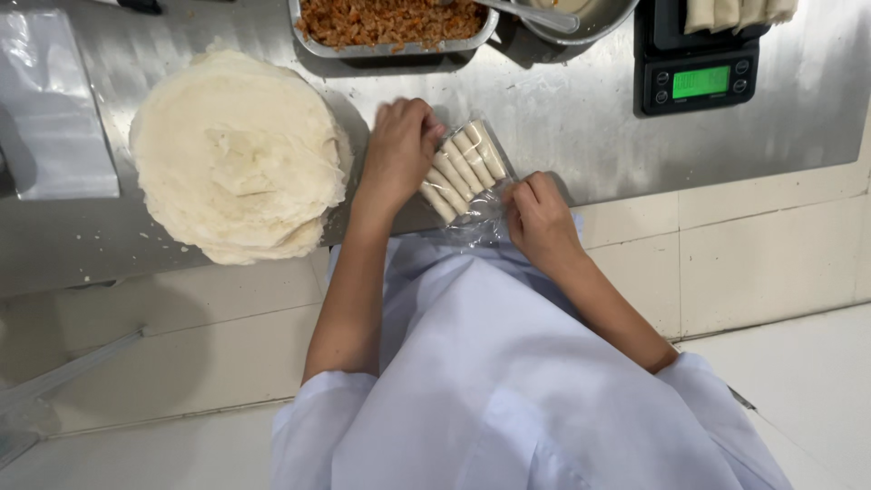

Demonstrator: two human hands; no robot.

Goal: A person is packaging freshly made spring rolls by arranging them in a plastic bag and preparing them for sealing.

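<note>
While pinned between both hands at the tabletop (pixel 590 136) edge, looks light and soft: thin rolls (pixel 463 168) in slippery clear bag (pixel 481 222). Left hand (pixel 396 154) pressed on rolls, right hand (pixel 537 218) pinching bag's loose end. Best cradled underneath, never squeezed. Wrapper stack (pixel 236 154) left of left hand.

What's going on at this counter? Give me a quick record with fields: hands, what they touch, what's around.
left hand: rests on the rolls, fingers curled
right hand: pinches the clear bag at its open end
rolls: pale, side by side inside the bag
wrapper stack: round, pale, beside the left hand
filling tray: metal, holds brownish mince
scale: green display lit
counter: steel
</note>
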